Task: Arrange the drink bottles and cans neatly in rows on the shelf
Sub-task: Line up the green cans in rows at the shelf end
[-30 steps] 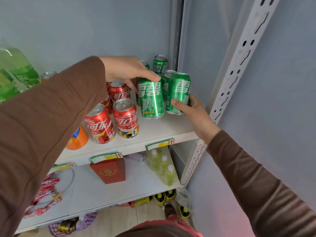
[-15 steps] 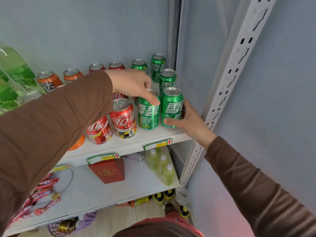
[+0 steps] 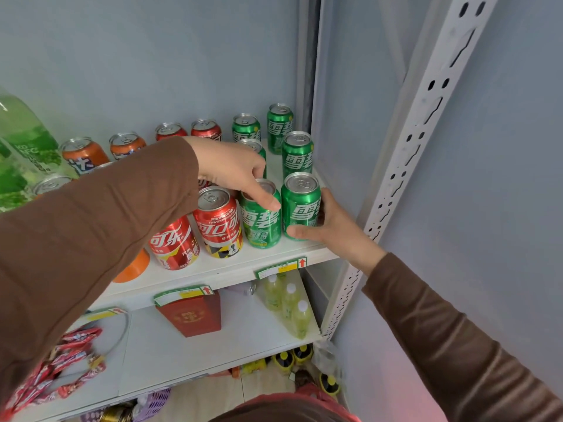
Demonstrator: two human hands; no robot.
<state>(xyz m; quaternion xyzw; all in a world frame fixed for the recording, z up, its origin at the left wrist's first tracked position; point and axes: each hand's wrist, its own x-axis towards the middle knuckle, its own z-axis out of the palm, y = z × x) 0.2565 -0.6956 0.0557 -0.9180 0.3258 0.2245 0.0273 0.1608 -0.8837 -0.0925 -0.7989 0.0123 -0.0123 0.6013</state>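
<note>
The right hand [image 3: 332,229] curls around the front green aluminium drink can [image 3: 300,205] at the right end of the white metal shelf [image 3: 274,254], thumb on its front and fingers behind, probably to press it square against the side wall. At 9 o'clock from it, touching, stands the second front green can [image 3: 260,220]; the left hand [image 3: 234,172] pinches its upper rim from above, I judge to hold it in line with its neighbour.

Green cans: I count six, in two columns going back toward 12 o'clock; one is half hidden behind the left hand. Red cola cans [image 3: 219,226]: two at the front, two at the back, and perhaps one more under the wrist, which I cannot tell surely. Orange soda cans [image 3: 83,155]: two at 10 o'clock, with more tops partly hidden by the brown sleeve [image 3: 91,239].
</note>
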